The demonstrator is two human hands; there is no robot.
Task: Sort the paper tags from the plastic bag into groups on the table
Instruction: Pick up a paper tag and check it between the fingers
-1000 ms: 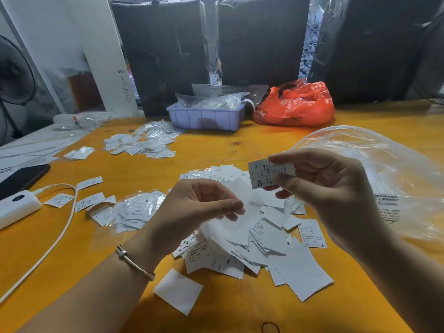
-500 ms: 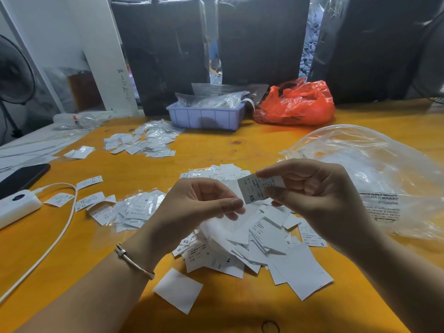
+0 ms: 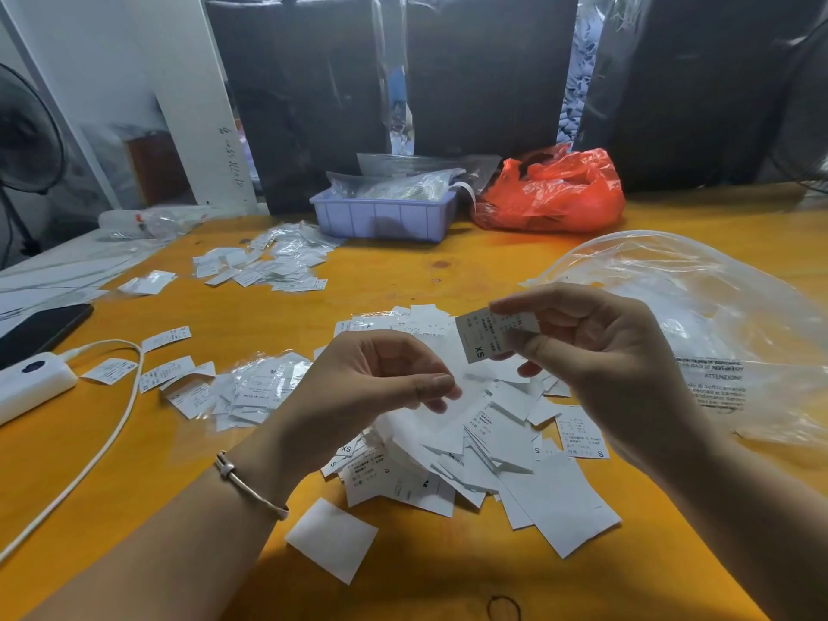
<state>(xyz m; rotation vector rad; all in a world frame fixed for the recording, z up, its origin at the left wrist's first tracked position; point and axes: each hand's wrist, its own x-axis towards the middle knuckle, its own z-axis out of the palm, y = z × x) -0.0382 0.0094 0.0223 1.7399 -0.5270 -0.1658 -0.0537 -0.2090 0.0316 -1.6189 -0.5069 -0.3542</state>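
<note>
While our right hand (image 3: 596, 351) pinches the XS tag (image 3: 481, 336) above the near pile (image 3: 484, 445) on the desk (image 3: 403, 280), left hand (image 3: 372, 387) loosely curled, empty; paper looks light, floppy: we'd grip edges.

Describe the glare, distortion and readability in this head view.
Head view: wide-angle bending bows the dark bales at the top edge; glare sheens the clear bag; "XS" reads sharply on the tag pinched in the right hand, its finer print is illegible; the hands shade the tag pile.
</note>
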